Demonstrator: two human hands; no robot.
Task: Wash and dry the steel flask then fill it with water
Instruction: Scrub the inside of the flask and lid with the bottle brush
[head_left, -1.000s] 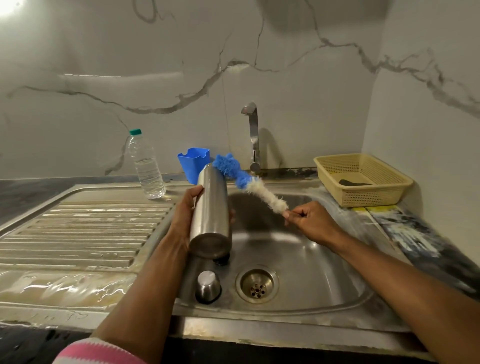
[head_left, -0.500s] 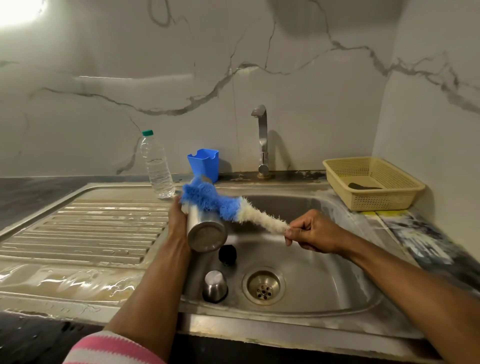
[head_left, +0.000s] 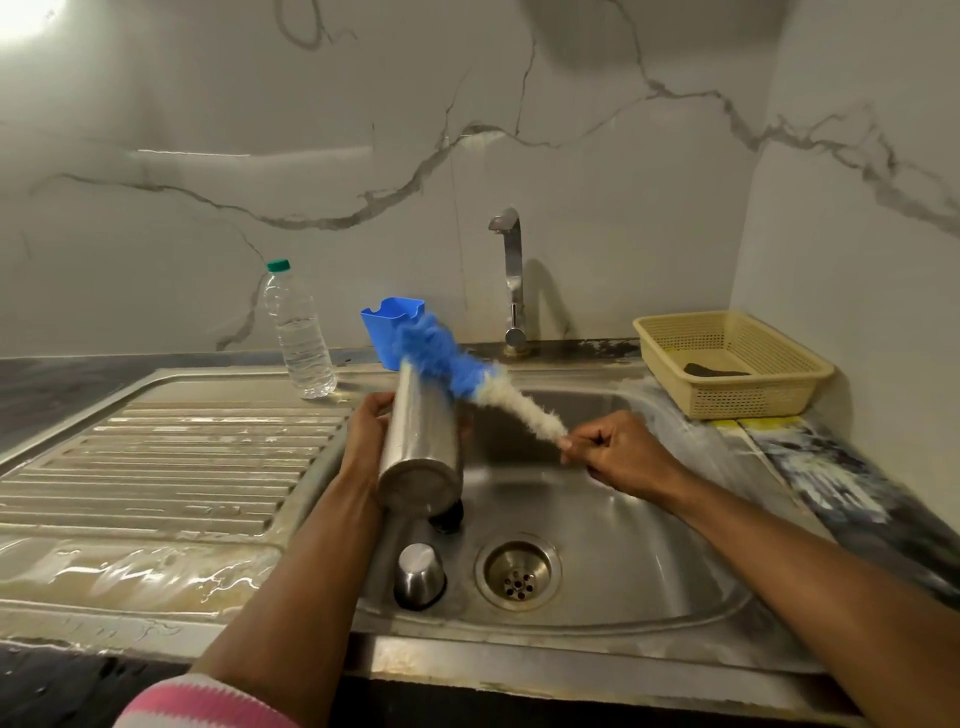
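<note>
The left hand (head_left: 363, 441) wraps around the steel flask (head_left: 423, 441) and holds it over the sink (head_left: 649, 571), tilted so its base faces the person and its mouth points up and away toward the wall. The right hand (head_left: 618, 452) pinches the thin end of the bottle brush (head_left: 467, 374), whose blue tip sits right at the flask's mouth. The brush lies slantwise to the flask's long axis, so it probably has to swing into line before going in.
</note>
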